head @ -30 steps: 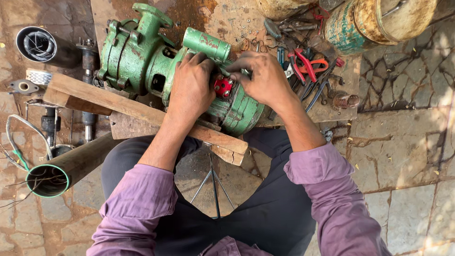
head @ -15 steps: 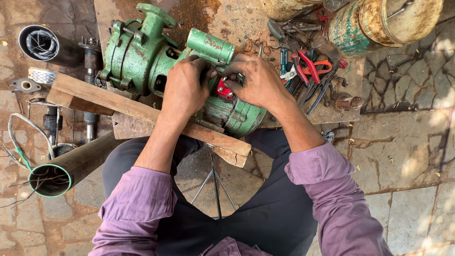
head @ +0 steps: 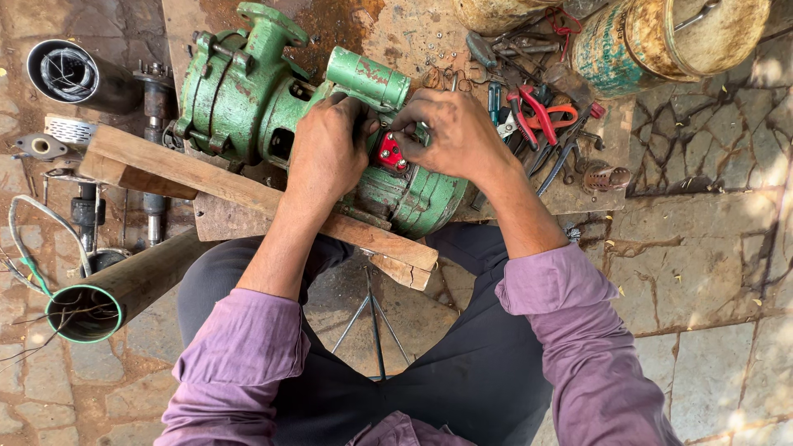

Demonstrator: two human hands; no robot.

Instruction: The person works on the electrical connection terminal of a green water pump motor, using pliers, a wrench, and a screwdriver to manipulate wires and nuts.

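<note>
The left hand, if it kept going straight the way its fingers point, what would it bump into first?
Probably the green cylinder on top of the green pump motor; the left hand points up toward it, fingertips nearly there already.

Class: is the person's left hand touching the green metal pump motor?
Touching. The head view shows the left hand pressed flat on the green metal pump motor, fingers curled over it.

The green pump motor [head: 273,107] lies on its side on a rusty metal plate and on a wooden plank [head: 248,194] that crosses under it. Its paint is worn and chipped, and the flanged pump end points to the left. On its upper side sits a green cylinder [head: 368,78], and just beside it a small red terminal block [head: 390,153] shows.
</note>
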